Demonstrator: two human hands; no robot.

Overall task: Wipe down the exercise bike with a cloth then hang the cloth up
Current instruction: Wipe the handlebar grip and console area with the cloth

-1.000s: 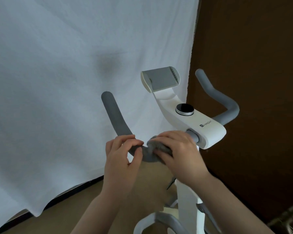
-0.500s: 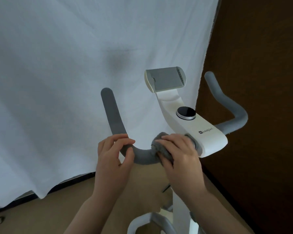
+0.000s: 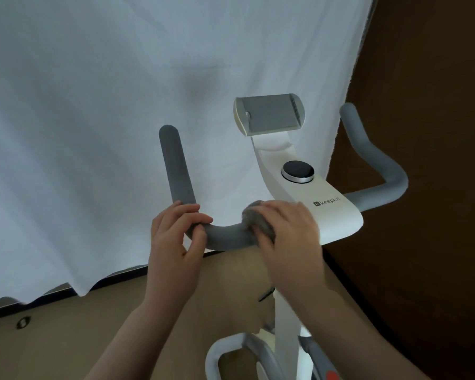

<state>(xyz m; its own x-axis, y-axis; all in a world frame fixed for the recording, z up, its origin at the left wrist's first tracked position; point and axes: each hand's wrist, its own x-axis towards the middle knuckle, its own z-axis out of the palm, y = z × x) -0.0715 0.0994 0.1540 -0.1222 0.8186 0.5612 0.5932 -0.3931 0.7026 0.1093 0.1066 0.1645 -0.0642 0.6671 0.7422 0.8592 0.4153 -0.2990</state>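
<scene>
Most of the grey cloth (image 3: 258, 221) is hidden under the right hand (image 3: 288, 231), whose fingers curl over it, pressing it onto the left handlebar (image 3: 225, 235) just beside the white console (image 3: 335, 215). The left hand (image 3: 176, 239) grips the handlebar's bend, fingers wrapped round. The exercise bike (image 3: 285, 311) is cut off below — a white sheet (image 3: 93, 105) hangs behind, with a phone holder (image 3: 269, 113) at the far end.

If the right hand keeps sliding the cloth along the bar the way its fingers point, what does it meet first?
The right hand, gripping the gray cloth around the left handlebar, points left along the bar. The left hand, holding the bend, looks to be first in that line; only bare grip lies between them.
</scene>
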